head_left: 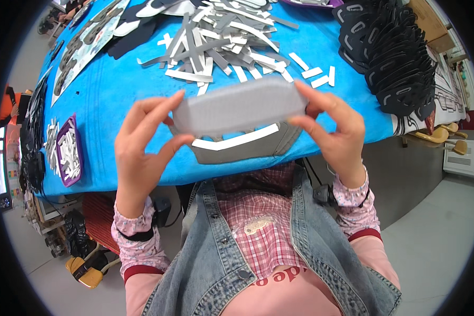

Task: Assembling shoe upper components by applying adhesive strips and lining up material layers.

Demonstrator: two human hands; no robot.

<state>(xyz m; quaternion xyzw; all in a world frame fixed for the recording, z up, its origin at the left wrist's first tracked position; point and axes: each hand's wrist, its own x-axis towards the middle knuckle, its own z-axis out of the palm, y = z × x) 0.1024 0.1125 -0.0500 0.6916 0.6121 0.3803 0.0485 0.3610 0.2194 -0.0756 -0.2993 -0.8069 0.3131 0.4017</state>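
Note:
Between my two hands is a flat grey panel [237,105], long with slanted ends and blurred by motion. My left hand [145,139] pinches its left end, thumb below and fingers above. At the other end, my right hand [332,124] grips it the same way. Beneath the panel, at the table's near edge, lies a dark grey shaped piece [242,152]. A bent white strip [237,139] runs along that piece. The panel hides the upper part of the piece, so I cannot tell whether the two touch.
Grey and white strips [216,42] are heaped on the blue table cover [116,95]. A purple basket [68,179] of small white pieces stands at the left. Stacked black shaped pieces [395,68] fill the far right, beside a cardboard box [432,26].

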